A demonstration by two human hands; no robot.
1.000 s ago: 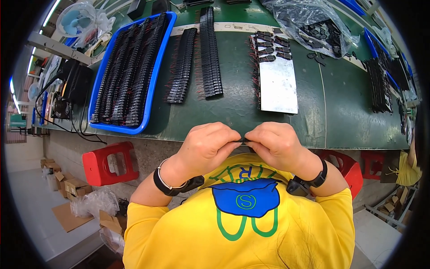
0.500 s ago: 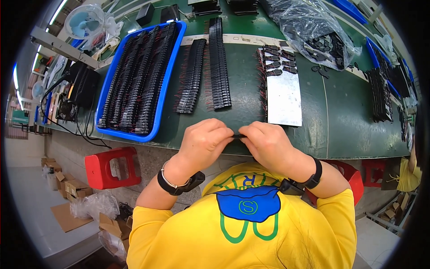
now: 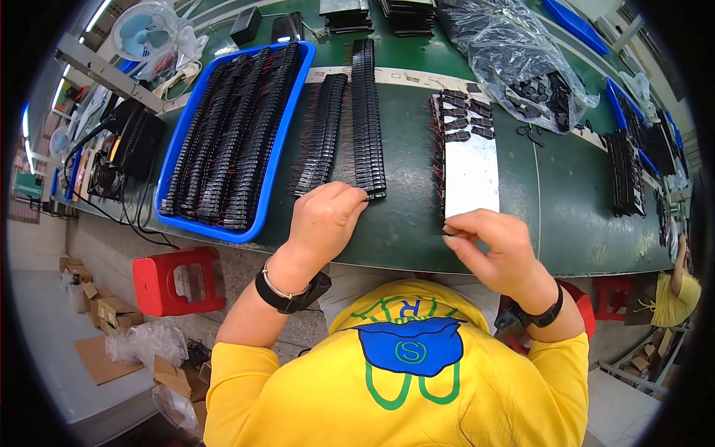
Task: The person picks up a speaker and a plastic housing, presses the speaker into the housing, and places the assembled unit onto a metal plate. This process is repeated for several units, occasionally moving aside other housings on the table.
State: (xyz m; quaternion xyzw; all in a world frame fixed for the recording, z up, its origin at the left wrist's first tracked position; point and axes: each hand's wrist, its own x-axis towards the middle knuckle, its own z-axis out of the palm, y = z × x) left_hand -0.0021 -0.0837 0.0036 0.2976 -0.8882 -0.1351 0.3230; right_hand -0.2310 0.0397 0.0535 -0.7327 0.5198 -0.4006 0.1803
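On the bench point(image 3: 410, 127), the tray point(image 3: 208, 228) lies left of the left hand's point(image 3: 325, 220) fingers. The plate point(image 3: 474, 179) sits just beyond the right hand's point(image 3: 497, 246) slightly parted fingers; the row point(image 3: 367, 127) runs away from the left ones, pinched on its nearest part point(image 3: 378, 195), seemingly squaring it up.

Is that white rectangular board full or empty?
Partly full: the white board has small black pieces at its far end; its middle is bare.
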